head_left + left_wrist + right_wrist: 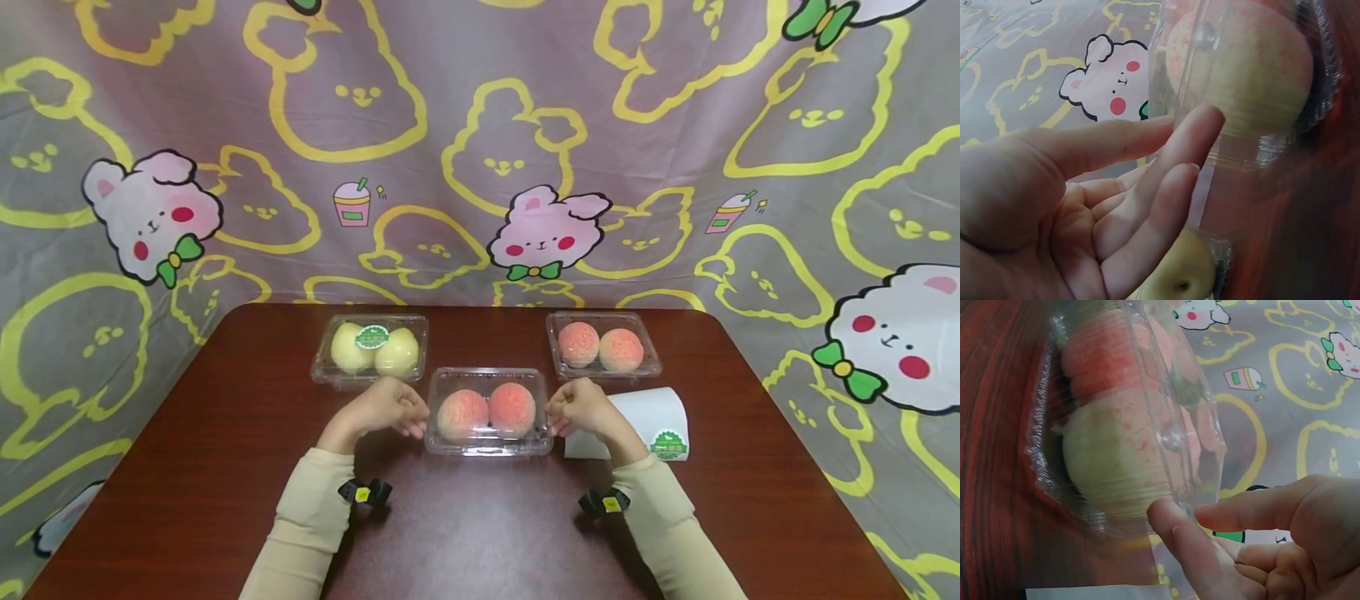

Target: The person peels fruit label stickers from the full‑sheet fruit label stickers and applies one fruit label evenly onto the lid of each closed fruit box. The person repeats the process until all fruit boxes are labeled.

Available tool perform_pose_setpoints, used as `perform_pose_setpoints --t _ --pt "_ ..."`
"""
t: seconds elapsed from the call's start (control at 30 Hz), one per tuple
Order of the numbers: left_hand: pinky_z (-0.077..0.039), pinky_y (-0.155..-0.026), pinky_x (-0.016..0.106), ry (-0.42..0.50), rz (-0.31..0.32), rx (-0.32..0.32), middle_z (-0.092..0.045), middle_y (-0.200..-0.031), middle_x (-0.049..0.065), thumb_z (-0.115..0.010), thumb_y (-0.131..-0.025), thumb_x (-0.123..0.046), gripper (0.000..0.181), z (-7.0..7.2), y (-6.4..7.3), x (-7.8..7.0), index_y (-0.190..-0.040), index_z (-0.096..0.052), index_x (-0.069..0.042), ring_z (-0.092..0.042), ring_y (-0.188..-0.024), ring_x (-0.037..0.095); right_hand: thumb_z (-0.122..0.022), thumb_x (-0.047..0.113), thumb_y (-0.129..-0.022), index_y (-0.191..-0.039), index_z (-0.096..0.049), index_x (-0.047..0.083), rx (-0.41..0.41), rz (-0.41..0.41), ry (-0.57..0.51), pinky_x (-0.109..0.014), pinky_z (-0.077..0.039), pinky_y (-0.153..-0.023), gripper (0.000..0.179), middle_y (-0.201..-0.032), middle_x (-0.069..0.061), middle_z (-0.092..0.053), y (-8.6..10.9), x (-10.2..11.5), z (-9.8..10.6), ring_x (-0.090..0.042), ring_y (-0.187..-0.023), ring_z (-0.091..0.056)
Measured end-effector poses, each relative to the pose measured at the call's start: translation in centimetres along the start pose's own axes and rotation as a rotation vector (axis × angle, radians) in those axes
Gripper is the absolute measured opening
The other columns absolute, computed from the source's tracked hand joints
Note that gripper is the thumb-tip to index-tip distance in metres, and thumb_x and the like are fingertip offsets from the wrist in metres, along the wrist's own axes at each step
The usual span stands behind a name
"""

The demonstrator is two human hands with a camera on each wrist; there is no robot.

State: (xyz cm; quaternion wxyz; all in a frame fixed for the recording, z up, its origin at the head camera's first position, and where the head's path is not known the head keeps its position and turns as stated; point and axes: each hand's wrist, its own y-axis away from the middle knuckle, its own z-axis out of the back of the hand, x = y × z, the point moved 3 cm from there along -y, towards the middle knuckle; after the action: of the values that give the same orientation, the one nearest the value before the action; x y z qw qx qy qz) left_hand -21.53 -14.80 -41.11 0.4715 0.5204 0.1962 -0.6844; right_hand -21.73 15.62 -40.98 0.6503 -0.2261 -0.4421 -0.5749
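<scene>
In the head view a clear plastic fruit box (pixel 489 450) with two pink peaches (pixel 512 410) sits at the middle of the table between both hands. My left hand (pixel 386 408) pinches the rim at the box's left end with thumb and index finger. At the right end, the thumb and index finger of my right hand (pixel 585 408) pinch the rim. Close up in the left wrist view, the left fingertips overlap the edge of the clear wall beside a peach (pixel 1266 69). The right wrist view shows the lid over the peaches (pixel 1107 456).
Back left stands a clear box (pixel 324 371) of yellow-green fruit with a green label (pixel 372 337). Another peach box (pixel 647 367) is at back right. A white sheet (pixel 645 408) bearing a green sticker (pixel 669 445) lies beyond the right wrist. A patterned cloth (pixel 450 167) hangs behind the table (pixel 487 533).
</scene>
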Motion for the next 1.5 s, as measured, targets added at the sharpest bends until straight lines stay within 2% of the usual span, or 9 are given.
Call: perform_pose_setpoints --t 0.27,0.53,0.77,1.0,1.23,1.5 --pt "-0.06 -0.066 0.037 -0.034 -0.004 0.024 -0.072 -0.077 0.021 -0.058 -0.091 -0.003 0.02 0.3 0.4 -0.2 -0.096 -0.065 0.015 -0.069 -0.063 0.012 -0.057 0.0 -0.089 -0.085 -0.065 -0.013 0.049 0.018 0.019 -0.031 -0.059 -0.056 0.015 -0.066 -0.015 -0.07 0.5 0.3 0.0 -0.009 -0.052 -0.064" --pt "-0.06 -0.066 0.036 -0.043 0.012 0.038 -0.072 -0.077 0.02 -0.058 -0.092 -0.004 0.021 0.3 0.7 -0.2 -0.098 -0.066 0.015 -0.069 -0.064 0.011 -0.058 0.002 -0.09 -0.087 -0.065 -0.014 0.058 0.014 0.007 -0.032 -0.059 -0.057 0.018 -0.067 -0.013 -0.07 0.4 0.0 0.1 -0.008 -0.053 -0.064" --pt "-0.06 -0.07 0.038 -0.054 0.025 -0.009 -0.072 -0.083 0.023 -0.055 -0.094 -0.004 0.022 0.9 0.6 0.0 -0.1 -0.066 0.014 -0.069 -0.067 0.013 -0.056 0.002 -0.092 -0.093 -0.066 -0.015 0.06 0.025 0.009 -0.034 -0.06 -0.061 0.019 -0.074 -0.021 -0.072 0.7 0.0 0.6 -0.012 -0.058 -0.067" --pt "-0.06 -0.073 0.042 -0.049 0.007 -0.042 -0.072 -0.088 0.026 -0.054 -0.095 -0.004 0.023 1.3 0.5 0.1 -0.103 -0.064 0.015 -0.071 -0.071 0.017 -0.054 0.003 -0.094 -0.103 -0.063 -0.018 0.027 0.051 0.026 -0.035 -0.061 -0.065 0.024 -0.083 -0.026 -0.071 1.2 -0.1 2.7 -0.017 -0.066 -0.071" --pt "-0.06 -0.074 0.042 -0.039 -0.007 -0.05 -0.072 -0.089 0.026 -0.053 -0.095 -0.003 0.024 1.2 0.5 0.0 -0.107 -0.063 0.016 -0.07 -0.071 0.013 -0.053 0.004 -0.095 -0.105 -0.06 -0.02 -0.033 0.055 0.021 -0.033 -0.061 -0.066 0.027 -0.089 -0.031 -0.071 1.8 -0.6 5.3 -0.02 -0.071 -0.073" --pt "-0.06 -0.073 0.04 -0.041 -0.033 -0.083 -0.071 -0.088 0.026 -0.051 -0.096 -0.002 0.025 1.2 0.3 -0.2 -0.111 -0.061 0.016 -0.071 -0.072 0.015 -0.055 0.009 -0.096 -0.11 -0.06 -0.016 -0.105 -0.009 0.041 -0.031 -0.06 -0.068 0.029 -0.091 -0.026 -0.073 2.7 -1.5 7.9 -0.018 -0.075 -0.073"
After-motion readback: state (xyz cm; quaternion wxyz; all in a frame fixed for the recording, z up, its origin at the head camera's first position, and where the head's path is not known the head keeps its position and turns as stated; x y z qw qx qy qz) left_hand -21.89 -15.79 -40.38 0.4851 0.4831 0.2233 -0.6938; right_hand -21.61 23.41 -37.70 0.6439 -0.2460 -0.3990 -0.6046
